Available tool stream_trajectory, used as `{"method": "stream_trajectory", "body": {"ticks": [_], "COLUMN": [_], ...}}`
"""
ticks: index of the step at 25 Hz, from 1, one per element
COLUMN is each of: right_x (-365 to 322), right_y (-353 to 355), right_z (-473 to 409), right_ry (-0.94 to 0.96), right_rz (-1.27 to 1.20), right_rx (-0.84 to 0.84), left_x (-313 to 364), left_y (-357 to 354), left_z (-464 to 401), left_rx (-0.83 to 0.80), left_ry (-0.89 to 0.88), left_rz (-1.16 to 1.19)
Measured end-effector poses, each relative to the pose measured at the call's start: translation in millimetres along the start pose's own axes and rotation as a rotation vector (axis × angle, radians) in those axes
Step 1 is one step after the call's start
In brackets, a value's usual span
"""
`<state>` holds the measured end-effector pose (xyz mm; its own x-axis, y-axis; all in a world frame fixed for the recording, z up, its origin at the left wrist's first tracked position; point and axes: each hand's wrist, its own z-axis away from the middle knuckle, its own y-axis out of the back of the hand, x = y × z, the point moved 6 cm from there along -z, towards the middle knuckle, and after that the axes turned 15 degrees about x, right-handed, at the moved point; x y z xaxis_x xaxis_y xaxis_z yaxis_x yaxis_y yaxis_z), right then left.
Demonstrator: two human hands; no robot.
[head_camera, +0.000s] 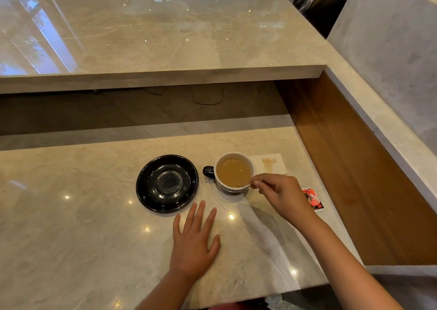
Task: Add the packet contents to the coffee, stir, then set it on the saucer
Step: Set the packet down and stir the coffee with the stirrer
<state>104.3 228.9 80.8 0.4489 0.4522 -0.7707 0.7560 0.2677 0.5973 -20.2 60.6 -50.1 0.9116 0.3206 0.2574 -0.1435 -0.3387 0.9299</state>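
Observation:
A dark cup (234, 172) with a pale inside holds light brown coffee and stands on the marble counter, handle pointing left. An empty black saucer (146, 191) sits just left of it, apart from the cup. My right hand (279, 194) pinches a thin wooden stirrer (246, 185) whose tip dips into the coffee at the cup's near right rim. My left hand (194, 236) lies flat on the counter in front of the saucer, fingers spread, holding nothing. A red packet (313, 199) lies on the counter to the right, partly hidden behind my right wrist.
A white napkin (272, 164) with a brown stain lies behind the cup on the right. The marble counter (82, 227) ends at a wooden side wall (354, 179) on the right. A raised marble shelf (153, 38) runs across the back.

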Motion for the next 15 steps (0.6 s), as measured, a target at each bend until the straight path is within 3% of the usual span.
{"method": "stream_trajectory", "body": {"ticks": [8, 15], "right_x": [7.5, 10.5], "right_y": [-26.4, -3.2], "right_z": [-12.7, -18.0], "right_ry": [-0.035, 0.237], "right_rz": [-0.184, 0.107], "right_rx": [0.101, 0.138], "left_x": [-1.0, -0.5], "left_y": [-1.7, -0.3], "left_z": [-0.1, -0.3], "left_rx": [-0.005, 0.009], "left_ry": [0.009, 0.005], "left_rz": [-0.015, -0.012]}}
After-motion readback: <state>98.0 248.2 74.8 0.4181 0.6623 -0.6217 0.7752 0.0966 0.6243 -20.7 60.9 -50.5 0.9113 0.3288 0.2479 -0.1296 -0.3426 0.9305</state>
